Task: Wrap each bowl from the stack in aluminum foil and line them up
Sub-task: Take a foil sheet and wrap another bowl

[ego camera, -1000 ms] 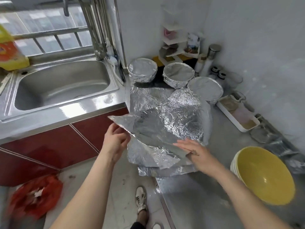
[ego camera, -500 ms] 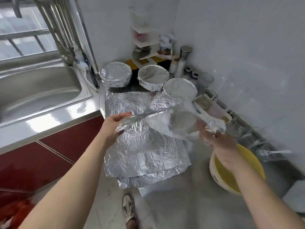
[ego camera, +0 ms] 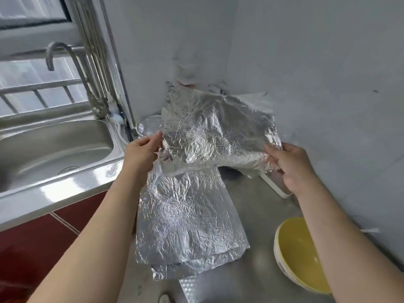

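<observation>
A crinkled sheet of aluminum foil (ego camera: 216, 130) hangs in the air above the counter, held by both hands. My left hand (ego camera: 141, 153) pinches its left edge and my right hand (ego camera: 290, 165) grips its right edge. More foil sheets (ego camera: 185, 219) lie flat in a pile on the counter below. A stack of yellow bowls (ego camera: 299, 252) stands at the lower right, partly behind my right forearm. One foil-wrapped bowl (ego camera: 148, 126) peeks out behind the lifted sheet; the other wrapped bowls are hidden by it.
A steel sink (ego camera: 52, 147) with a tap (ego camera: 65, 60) fills the left side. A white tray (ego camera: 275, 184) lies by the right wall under the lifted foil. The grey counter (ego camera: 258, 215) ends at a front edge above red cabinet doors (ego camera: 43, 237).
Both hands have lifted one foil sheet off the pile and spread it wide, up at chest height. My view has tilted upward and to the right, and the sheet now hides the wrapped bowls.
</observation>
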Demonstrator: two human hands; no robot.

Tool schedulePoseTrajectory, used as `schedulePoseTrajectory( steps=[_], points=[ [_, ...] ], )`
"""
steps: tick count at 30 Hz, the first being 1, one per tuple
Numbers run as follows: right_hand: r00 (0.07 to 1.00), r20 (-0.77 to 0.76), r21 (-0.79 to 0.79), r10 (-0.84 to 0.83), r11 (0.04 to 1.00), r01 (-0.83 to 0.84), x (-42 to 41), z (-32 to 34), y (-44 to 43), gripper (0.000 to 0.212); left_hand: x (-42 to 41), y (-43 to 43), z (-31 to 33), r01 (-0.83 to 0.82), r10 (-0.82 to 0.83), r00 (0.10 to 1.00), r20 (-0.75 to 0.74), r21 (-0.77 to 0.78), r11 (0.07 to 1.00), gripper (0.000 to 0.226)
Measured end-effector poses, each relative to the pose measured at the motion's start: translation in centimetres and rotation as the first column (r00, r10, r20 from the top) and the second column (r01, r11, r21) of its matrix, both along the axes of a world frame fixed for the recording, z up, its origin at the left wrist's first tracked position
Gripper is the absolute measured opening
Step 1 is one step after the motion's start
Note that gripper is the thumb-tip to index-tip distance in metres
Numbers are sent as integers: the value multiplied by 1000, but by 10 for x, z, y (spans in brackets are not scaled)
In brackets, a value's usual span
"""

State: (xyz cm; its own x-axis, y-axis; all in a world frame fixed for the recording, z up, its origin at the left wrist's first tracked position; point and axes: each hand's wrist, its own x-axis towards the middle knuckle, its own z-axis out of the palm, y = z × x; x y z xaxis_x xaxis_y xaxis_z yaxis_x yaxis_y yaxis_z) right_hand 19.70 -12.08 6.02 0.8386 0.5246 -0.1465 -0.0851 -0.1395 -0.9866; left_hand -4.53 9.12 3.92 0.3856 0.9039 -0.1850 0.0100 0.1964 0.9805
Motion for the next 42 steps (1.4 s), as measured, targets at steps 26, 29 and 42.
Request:
schedulePoseTrajectory(
  steps=[26,29,42],
  points=[
    [888,-289,294,357,916,-272,-34,28,30,6,-110,-12,18,37,-52,995,81,178,983,32],
    [900,-269,266,343,925,-273,-36,29,33,6,-110,-11,15,33,-38,999,21,181,983,31],
    [978,-68,57,195,980,-191,-24,13,52,36,-89,8,12,-82,96,994,-48,243,967,11]
  ],
)
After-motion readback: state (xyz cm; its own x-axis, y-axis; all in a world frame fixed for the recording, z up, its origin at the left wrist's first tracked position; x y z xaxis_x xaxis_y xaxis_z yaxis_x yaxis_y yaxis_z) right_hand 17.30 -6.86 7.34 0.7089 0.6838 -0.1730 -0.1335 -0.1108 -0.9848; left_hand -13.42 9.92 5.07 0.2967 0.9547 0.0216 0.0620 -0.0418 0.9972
